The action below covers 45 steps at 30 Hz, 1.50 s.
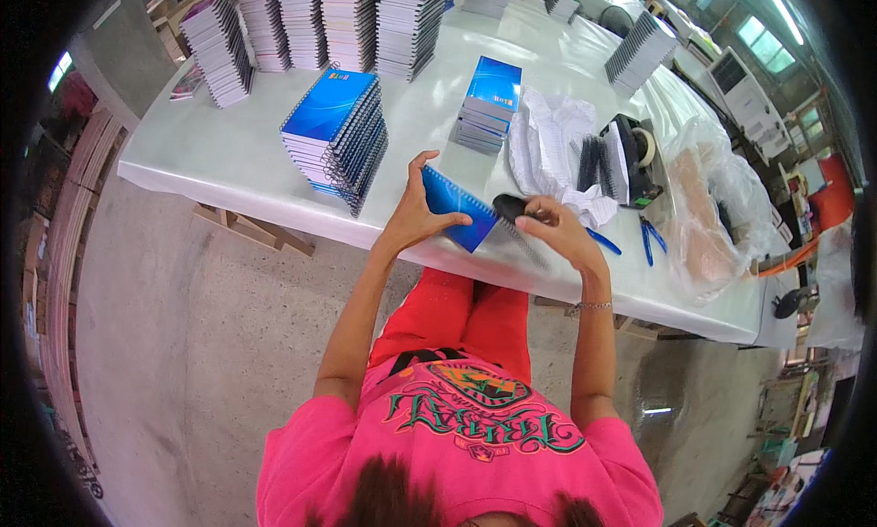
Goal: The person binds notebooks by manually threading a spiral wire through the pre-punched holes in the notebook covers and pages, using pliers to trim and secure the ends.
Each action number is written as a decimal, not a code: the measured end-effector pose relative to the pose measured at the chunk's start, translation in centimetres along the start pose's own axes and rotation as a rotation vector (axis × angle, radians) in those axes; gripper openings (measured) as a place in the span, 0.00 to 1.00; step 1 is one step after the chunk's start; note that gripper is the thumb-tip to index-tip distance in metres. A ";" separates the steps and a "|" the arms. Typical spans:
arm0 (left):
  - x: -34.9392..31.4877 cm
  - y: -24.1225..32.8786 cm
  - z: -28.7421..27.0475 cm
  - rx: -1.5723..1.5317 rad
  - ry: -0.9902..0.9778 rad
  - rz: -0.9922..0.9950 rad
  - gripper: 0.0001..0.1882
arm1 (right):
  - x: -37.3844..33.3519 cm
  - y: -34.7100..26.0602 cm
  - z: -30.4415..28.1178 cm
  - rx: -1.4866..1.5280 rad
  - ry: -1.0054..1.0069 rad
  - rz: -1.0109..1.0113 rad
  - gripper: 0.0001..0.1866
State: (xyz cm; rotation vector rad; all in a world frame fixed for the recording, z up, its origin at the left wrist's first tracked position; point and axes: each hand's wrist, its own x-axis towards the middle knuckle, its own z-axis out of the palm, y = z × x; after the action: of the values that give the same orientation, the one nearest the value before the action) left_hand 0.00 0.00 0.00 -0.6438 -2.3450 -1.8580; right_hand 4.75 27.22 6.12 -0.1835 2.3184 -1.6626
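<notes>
My left hand (413, 218) grips a small blue-covered notebook (446, 203) by its left side, thumb across the cover, tilted over the table's front edge. In my right hand (559, 233), a black rounded tool (508, 207) is pinched at the notebook's right edge. A thin dark spiral coil (524, 246) trails below the tool, slightly blurred. Whether the coil passes through the notebook's holes is hard to see. Just right of my right hand lies a blue-handled tool (603, 242), with blue-handled pliers (649, 240) beyond it.
Spiral-bound blue notebooks (331, 111) form a stack at left. Another blue stack (493, 87) stands ahead, beside crumpled white paper (546, 143). Black coils (596, 166), a tape roll (645, 147) and a clear plastic bag (708, 203) sit rightward. Tall notebook stacks (402, 29) line the back.
</notes>
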 end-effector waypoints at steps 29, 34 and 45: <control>-0.2 0.3 1.5 0.073 -0.066 0.107 0.37 | -2.1 2.5 0.9 0.308 0.010 -0.027 0.12; -0.4 0.3 1.3 0.065 -0.074 0.135 0.36 | -2.9 0.8 1.5 0.041 0.045 0.037 0.13; -0.2 0.1 1.6 -0.010 -0.110 0.114 0.48 | -3.0 0.1 1.5 0.282 -0.071 -0.112 0.12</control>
State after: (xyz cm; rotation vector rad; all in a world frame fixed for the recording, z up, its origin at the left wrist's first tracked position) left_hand 0.55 1.46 -0.43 -0.8834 -2.3107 -1.8313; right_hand 8.06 26.73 6.02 -0.3111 2.0285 -1.9803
